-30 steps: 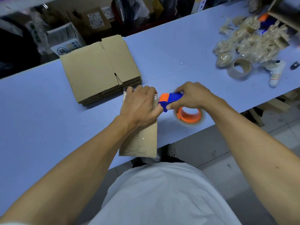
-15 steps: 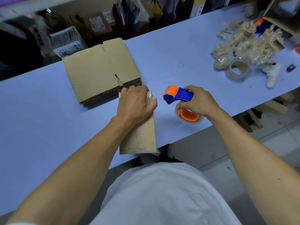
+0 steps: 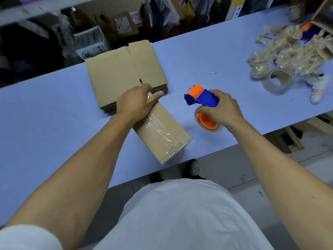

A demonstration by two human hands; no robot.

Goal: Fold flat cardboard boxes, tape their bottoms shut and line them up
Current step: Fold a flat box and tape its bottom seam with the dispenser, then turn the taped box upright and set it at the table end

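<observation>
A folded cardboard box (image 3: 162,132) lies on the blue table (image 3: 45,123) near its front edge, its upturned bottom sealed with a strip of clear tape. My left hand (image 3: 137,103) grips the box's far end, fingers curled over the edge. To the right, my right hand (image 3: 221,109) holds a blue and orange tape dispenser (image 3: 200,98) with its roll of clear tape (image 3: 207,123) touching the table. A stack of flat cardboard boxes (image 3: 122,73) lies behind the left hand.
At the far right of the table lie a heap of crumpled used tape (image 3: 292,53), an empty cardboard tape core (image 3: 277,82) and a small white bottle (image 3: 319,91). Boxes and bags crowd the dark space behind the table.
The right hand has drawn the dispenser away from the box to the right. The left hand has turned the box so that it lies slanted on the table.
</observation>
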